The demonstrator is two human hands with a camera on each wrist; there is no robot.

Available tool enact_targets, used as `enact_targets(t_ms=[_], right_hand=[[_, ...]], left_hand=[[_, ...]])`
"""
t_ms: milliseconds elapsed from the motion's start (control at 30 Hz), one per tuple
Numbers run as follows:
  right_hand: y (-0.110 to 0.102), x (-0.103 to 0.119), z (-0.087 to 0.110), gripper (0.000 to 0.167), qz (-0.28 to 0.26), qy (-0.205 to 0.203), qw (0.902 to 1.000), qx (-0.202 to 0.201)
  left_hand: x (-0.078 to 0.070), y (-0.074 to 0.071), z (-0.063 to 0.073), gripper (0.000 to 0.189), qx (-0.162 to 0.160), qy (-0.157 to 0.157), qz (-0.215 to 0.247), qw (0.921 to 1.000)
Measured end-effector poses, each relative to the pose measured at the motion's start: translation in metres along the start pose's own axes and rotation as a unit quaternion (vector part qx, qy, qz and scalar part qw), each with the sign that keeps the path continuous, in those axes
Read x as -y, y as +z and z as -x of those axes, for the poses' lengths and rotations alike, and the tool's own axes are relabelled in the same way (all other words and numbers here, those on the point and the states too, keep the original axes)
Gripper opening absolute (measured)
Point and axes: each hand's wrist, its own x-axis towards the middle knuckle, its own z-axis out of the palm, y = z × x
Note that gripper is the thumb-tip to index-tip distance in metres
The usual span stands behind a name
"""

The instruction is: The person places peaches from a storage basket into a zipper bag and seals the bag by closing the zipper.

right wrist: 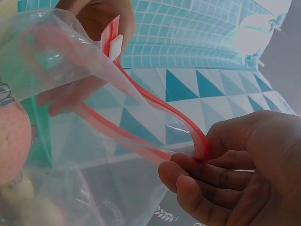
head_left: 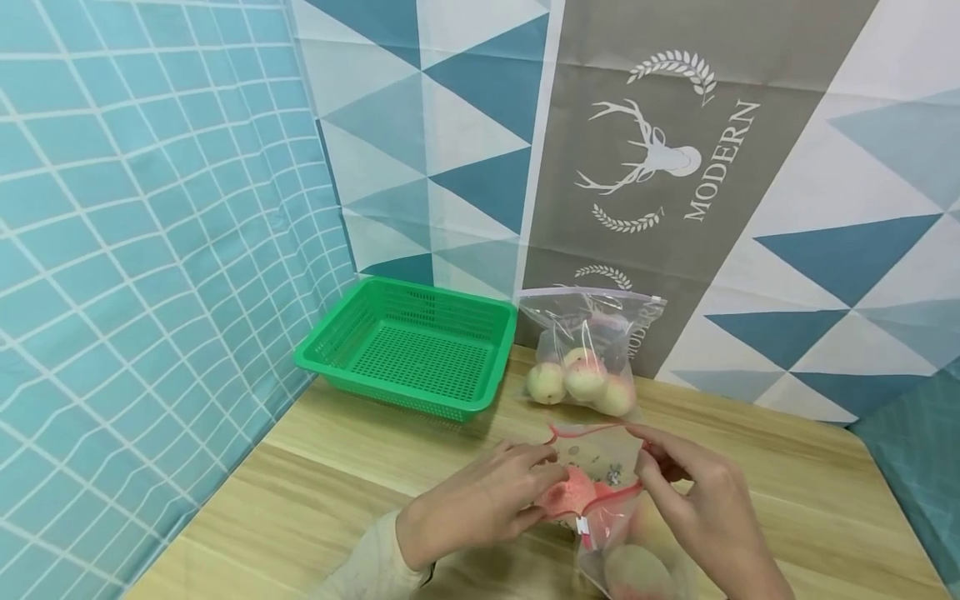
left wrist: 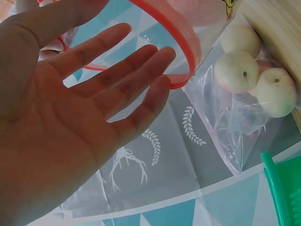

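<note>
A clear zip bag (head_left: 602,450) with a red zip edge and a white slider (head_left: 582,526) has its mouth spread wide. My right hand (head_left: 701,496) pinches the red edge on the right, between thumb and fingers in the right wrist view. On the opposite side, my left hand (head_left: 491,500) has its fingers at the rim; in the left wrist view they are loosely extended across the mouth. A pale peach (head_left: 637,572) shows through the lower part of this bag. Pink peach-like patches (head_left: 573,490) show at its mouth.
Another clear zip bag (head_left: 555,312), with a pale purple zip edge, stands against the back wall covering and holds several peaches (head_left: 585,377). Left of it, a green plastic basket (head_left: 427,358) sits at the back corner of the wooden table (head_left: 330,454).
</note>
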Motion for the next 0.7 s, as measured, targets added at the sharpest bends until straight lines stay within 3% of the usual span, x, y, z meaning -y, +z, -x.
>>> enact_targets(t_ms=[67, 167, 300, 367, 433, 567, 700], right_hand=[[-0.001, -0.001, 0.002, 0.034, 0.000, 0.003, 1.0000, -0.004], [-0.002, -0.003, 0.003, 0.035, 0.001, 0.007, 1.0000, -0.006], [-0.004, -0.004, 0.002, 0.037, 0.000, 0.006, 1.0000, -0.005], [-0.004, -0.004, 0.002, 0.037, -0.002, 0.005, 1.0000, 0.001], [-0.005, -0.003, 0.001, 0.036, -0.002, 0.008, 0.9999, 0.010], [-0.006, -0.004, 0.001, 0.036, 0.000, 0.006, 0.9996, 0.028], [-0.007, -0.006, 0.002, 0.036, -0.005, -0.015, 0.9989, 0.045]], left_hand=[[0.002, -0.001, 0.000, 0.026, -0.007, 0.005, 0.017, 0.9998], [0.008, -0.002, -0.001, 0.020, -0.063, 0.011, 0.047, 0.9968], [0.019, -0.004, -0.006, 0.043, -0.124, -0.012, 0.084, 0.9887], [0.024, -0.001, -0.007, 0.060, -0.112, -0.026, 0.103, 0.9880], [0.030, 0.005, -0.009, 0.067, -0.086, -0.021, 0.132, 0.9872], [0.039, 0.025, -0.017, 0.046, -0.025, -0.001, 0.193, 0.9808], [0.042, 0.036, -0.022, 0.019, -0.014, -0.008, 0.223, 0.9748]])
